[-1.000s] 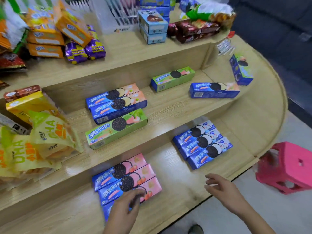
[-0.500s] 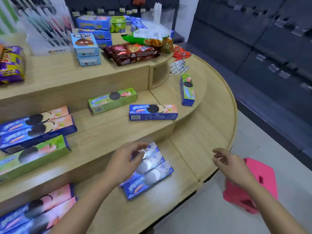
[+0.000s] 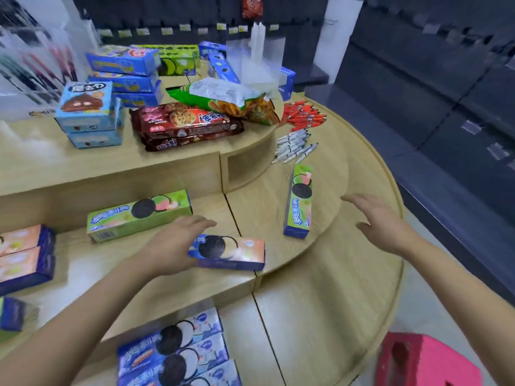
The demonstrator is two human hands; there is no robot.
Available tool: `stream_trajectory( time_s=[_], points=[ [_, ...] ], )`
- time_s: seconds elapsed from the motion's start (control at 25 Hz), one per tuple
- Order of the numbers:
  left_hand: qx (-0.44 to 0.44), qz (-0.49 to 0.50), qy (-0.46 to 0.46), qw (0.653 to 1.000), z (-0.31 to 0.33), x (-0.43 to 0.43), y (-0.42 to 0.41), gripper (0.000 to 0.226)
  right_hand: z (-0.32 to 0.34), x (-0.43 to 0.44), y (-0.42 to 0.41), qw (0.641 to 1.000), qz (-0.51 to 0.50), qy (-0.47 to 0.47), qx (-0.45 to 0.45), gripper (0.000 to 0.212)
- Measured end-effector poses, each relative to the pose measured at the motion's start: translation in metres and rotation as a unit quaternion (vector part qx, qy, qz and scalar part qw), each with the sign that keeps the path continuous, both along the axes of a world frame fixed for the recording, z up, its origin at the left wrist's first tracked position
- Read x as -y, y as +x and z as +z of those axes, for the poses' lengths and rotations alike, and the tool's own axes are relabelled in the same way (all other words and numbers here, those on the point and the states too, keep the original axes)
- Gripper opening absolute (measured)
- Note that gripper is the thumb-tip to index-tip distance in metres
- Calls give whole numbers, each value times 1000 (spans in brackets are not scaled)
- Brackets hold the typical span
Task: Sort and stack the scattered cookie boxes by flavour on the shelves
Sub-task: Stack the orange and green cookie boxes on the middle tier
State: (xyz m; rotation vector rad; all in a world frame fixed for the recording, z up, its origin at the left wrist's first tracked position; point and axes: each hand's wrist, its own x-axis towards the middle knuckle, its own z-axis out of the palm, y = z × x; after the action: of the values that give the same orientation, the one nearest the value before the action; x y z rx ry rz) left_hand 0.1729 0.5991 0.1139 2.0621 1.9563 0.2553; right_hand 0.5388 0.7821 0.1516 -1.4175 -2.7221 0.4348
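Left hand (image 3: 178, 243) cupped over left end of blue-and-orange box (image 3: 231, 250) on middle shelf (image 3: 250, 201); right hand (image 3: 384, 227) spread, empty, hovering near upright green box (image 3: 299, 201).

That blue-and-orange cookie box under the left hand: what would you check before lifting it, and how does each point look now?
1. Left hand on the blue-and-orange box: ok, it covers the box's left end.
2. Fingers closed around it: cannot tell, the picture is blurred.
3. Right hand free to help: ok, open and holding nothing.
4. Nothing stacked on the box: ok.
5. Matching pile to receive it: ok, same-coloured boxes lie at the left of the same shelf.
6. Way there clear: not ok, a green box lies near the route.
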Motion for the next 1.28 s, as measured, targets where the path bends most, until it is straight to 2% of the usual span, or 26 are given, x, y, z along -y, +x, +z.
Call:
stream_trajectory(
  time_s=[0.16, 0.32, 0.52, 0.76, 0.96, 1.28],
  points=[
    [-75, -3, -73, 994, -12, -14, 1, 76, -13, -93, -52, 991, 118, 40, 40, 72],
    [-126, 6, -124, 984, -23, -18, 9, 77, -44, -128, -102, 954, 268, 95, 92, 79],
    [-69, 59, -76, 993, -38, -12, 0, 56, -58, -147, -114, 915, 338, 162, 152, 77],
    [-57, 99, -26, 993, -38, 13, 3, 58, -67, -156, -103, 907, 369, 152, 135, 62],
    [-5, 154, 18, 988, -19, 67, 0, 54, -58, -129, -102, 954, 283, 60, 71, 58],
    [-5, 217, 37, 975, 3, 193, -34, 62, -35, 22, -183, 972, 232, 29, -28, 73]
  ],
)
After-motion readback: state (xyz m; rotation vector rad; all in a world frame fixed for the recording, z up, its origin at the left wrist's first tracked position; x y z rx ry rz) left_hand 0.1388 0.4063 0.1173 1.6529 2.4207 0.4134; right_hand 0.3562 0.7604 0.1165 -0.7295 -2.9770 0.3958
